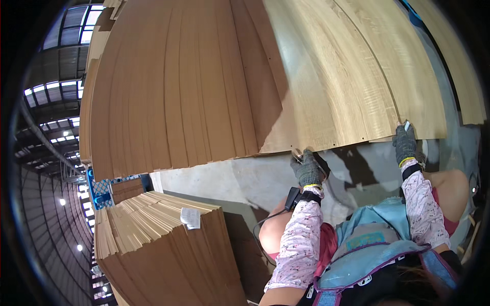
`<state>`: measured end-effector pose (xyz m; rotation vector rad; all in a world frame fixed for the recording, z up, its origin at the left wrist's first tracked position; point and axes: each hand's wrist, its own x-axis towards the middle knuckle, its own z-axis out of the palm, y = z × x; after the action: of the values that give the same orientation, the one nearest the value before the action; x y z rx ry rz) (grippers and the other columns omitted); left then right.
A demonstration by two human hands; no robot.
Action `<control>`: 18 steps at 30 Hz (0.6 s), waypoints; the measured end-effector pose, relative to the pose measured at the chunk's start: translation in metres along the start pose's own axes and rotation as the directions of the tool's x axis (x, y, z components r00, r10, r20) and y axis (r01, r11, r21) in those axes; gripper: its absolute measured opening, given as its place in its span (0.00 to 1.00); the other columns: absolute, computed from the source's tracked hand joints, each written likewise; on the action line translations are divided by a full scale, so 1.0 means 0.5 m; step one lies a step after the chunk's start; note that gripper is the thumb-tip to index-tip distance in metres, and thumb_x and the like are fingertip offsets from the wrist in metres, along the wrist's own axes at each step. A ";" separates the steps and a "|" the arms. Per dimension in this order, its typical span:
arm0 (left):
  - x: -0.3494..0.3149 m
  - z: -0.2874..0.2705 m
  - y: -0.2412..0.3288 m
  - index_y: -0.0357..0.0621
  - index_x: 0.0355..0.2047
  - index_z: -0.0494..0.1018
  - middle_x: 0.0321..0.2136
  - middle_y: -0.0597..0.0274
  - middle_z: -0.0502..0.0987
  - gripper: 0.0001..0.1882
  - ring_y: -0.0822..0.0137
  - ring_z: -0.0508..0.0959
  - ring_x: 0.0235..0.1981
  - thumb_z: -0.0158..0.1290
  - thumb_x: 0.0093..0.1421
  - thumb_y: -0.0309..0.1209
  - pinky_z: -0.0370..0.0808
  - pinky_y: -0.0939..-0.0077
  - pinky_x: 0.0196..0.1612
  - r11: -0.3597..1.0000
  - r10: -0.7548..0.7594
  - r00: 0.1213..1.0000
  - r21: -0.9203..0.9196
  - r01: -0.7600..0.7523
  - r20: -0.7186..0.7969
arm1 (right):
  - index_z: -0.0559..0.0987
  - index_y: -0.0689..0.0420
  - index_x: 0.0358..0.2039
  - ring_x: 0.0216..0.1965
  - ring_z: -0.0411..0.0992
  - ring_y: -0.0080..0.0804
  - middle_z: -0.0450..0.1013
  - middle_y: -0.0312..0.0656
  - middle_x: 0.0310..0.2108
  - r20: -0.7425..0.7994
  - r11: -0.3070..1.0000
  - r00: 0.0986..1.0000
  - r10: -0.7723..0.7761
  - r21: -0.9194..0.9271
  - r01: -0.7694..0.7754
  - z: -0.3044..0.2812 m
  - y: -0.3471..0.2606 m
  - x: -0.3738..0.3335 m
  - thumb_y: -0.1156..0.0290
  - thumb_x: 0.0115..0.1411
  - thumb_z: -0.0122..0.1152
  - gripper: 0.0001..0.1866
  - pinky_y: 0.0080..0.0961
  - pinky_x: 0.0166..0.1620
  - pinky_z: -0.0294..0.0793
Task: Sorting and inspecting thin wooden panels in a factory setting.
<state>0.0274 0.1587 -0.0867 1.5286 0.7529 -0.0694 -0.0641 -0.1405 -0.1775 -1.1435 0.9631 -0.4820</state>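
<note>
A pale wood-grain panel (326,97) lies before me, with small dark holes along its near edge. My left hand (308,169), in a grey knit glove, is closed at that near edge, its fingertips against the board. My right hand (405,143), gloved alike, is at the panel's right near corner, beside the seam with another pale panel (408,76). Its fingers are closed around a small whitish thing at their tips, too small to make out. Both forearms wear patterned pinkish sleeves and a dark wrist strap.
Brown boards (173,86) lie side by side at the left, their edges overlapping. At lower left stands a tall stack of boards (168,255) with a paper label (190,218) on it. Blue lattice plastic (100,193) shows behind. Another panel (454,56) lies far right. My knees are beneath my arms.
</note>
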 end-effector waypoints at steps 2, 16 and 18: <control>0.037 -0.061 -0.002 0.35 0.52 0.63 0.39 0.53 0.74 0.28 0.66 0.74 0.34 0.58 0.55 0.34 0.73 0.76 0.33 0.985 0.075 0.987 0.164 -0.052 -0.141 | 0.68 0.51 0.42 0.13 0.55 0.17 0.59 0.27 0.19 -0.049 0.989 0.988 0.147 -0.020 -0.148 0.054 0.021 -0.037 0.65 0.61 0.55 0.11 0.19 0.15 0.55; 0.070 -0.072 -0.003 0.36 0.41 0.72 0.30 0.60 0.76 0.16 0.69 0.73 0.24 0.55 0.57 0.35 0.71 0.76 0.25 0.982 -0.143 0.987 -0.119 0.150 0.067 | 0.67 0.54 0.45 0.13 0.59 0.22 0.63 0.33 0.20 -0.100 0.980 0.989 0.105 -0.157 -0.120 0.037 -0.039 -0.021 0.59 0.61 0.56 0.17 0.21 0.15 0.58; 0.100 -0.112 -0.016 0.36 0.39 0.73 0.28 0.60 0.76 0.15 0.69 0.74 0.24 0.54 0.58 0.35 0.71 0.76 0.24 0.962 -0.165 0.986 -0.215 0.167 0.029 | 0.67 0.54 0.45 0.13 0.59 0.22 0.63 0.33 0.20 -0.077 0.974 0.988 0.135 -0.171 -0.146 0.046 0.004 -0.017 0.59 0.61 0.56 0.17 0.21 0.15 0.58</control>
<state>0.0401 0.2291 -0.1100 1.2548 0.8509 -0.1167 -0.0495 -0.1209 -0.1741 -1.2140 1.1527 -0.3254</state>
